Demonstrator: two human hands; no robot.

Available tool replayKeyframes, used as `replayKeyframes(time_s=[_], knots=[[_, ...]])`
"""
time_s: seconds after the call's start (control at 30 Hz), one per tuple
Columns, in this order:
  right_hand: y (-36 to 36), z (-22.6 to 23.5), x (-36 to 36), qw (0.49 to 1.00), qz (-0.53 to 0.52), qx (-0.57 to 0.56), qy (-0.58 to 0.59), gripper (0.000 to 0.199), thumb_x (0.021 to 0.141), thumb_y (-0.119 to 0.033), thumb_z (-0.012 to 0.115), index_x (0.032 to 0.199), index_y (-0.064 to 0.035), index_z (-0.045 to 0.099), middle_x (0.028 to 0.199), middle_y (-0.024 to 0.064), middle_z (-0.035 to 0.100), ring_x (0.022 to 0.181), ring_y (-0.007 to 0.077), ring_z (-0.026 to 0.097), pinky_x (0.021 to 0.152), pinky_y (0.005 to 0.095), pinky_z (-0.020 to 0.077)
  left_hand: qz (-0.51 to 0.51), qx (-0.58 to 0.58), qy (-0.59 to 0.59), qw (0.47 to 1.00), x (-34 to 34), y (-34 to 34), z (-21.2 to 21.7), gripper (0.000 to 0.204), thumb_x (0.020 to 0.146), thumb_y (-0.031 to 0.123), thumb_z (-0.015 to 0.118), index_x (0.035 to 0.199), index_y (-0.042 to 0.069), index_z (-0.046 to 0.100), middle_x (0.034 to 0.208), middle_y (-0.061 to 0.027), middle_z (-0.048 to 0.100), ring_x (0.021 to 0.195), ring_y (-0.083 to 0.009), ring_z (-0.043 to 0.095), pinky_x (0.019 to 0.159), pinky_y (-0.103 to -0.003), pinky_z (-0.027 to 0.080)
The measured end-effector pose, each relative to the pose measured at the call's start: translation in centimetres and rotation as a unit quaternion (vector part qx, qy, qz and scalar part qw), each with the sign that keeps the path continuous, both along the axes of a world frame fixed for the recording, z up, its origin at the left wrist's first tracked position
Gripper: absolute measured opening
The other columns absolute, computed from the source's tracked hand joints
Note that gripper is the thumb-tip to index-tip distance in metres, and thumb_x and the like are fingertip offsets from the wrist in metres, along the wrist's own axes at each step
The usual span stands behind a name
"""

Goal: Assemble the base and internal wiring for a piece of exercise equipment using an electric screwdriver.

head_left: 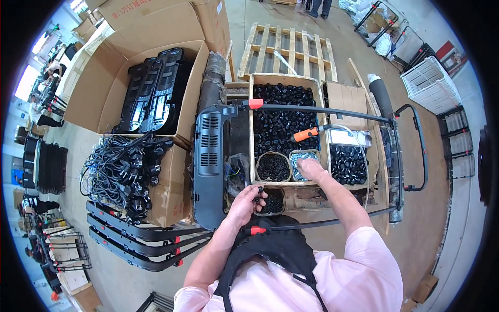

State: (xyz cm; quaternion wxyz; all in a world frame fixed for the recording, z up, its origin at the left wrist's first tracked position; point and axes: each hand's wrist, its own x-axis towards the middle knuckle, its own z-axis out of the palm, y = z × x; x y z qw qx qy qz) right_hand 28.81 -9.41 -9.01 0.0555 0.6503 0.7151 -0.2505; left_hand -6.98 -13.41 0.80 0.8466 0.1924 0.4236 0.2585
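My left hand [246, 204] is closed around small black plastic parts [258, 195], some showing at its fingertips. My right hand [310, 169] reaches into a small tub of silvery screws [297, 156]; its fingertips are bent down among them, and whatever they pinch is hidden. A round tub of small black pieces [273, 167] stands between the hands. Below it is another tub of black parts [272, 204], beside my left hand. An orange power screwdriver [305, 134] lies above the screws. Across the boxes rests a black tubular frame [322, 109] with a black vented housing [210, 151] and red clips [255, 103].
A large box of black caps [283, 112] is ahead, with more black caps [348, 164] to the right. On the left are bundled cables with plugs [127, 174], a carton of black panels [153, 96] and stacked frame parts [138, 236]. A wooden pallet [291, 49] lies beyond.
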Motion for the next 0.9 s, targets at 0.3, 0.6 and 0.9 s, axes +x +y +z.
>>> replayKeyframes(time_s=[0.3, 0.6, 0.9], knots=[[-0.7, 6.9, -1.7, 0.709, -0.333, -0.130, 0.607, 0.011, 0.104, -0.012, 0.065, 0.111, -0.0044, 0.070, 0.097, 0.0057, 0.073, 0.084, 0.0175, 0.073, 0.069, 0.0289, 0.0566, 0.012, 0.020, -0.020, 1.000, 0.0, -0.2, 0.6, 0.027, 0.112, 0.023, 0.059, 0.133, 0.006, 0.061, 0.108, -0.0052, 0.072, 0.088, -0.0131, 0.069, 0.074, -0.028, 0.057], [-2.1, 12.8, -13.6, 0.834, -0.197, -0.077, 0.510, 0.015, 0.103, -0.015, 0.062, 0.110, -0.0034, 0.069, 0.084, 0.0021, 0.067, 0.072, 0.0093, 0.060, 0.065, 0.0277, 0.0497, 0.001, 0.039, -0.003, 0.999, -1.0, 0.4, 2.2, 0.029, 0.114, 0.023, 0.053, 0.135, 0.004, 0.058, 0.108, -0.0080, 0.072, 0.088, -0.0154, 0.068, 0.075, -0.029, 0.056], [-0.9, 15.3, -17.0, 0.919, -0.041, -0.026, 0.391, 0.014, 0.098, -0.013, 0.063, 0.105, -0.0015, 0.068, 0.083, 0.0065, 0.070, 0.074, 0.0142, 0.067, 0.068, 0.0332, 0.0535, -0.015, 0.039, 0.007, 0.999, -4.2, -0.2, 1.9, 0.024, 0.114, 0.022, 0.054, 0.128, 0.005, 0.061, 0.106, -0.0070, 0.074, 0.082, -0.0123, 0.068, 0.073, -0.027, 0.057]])
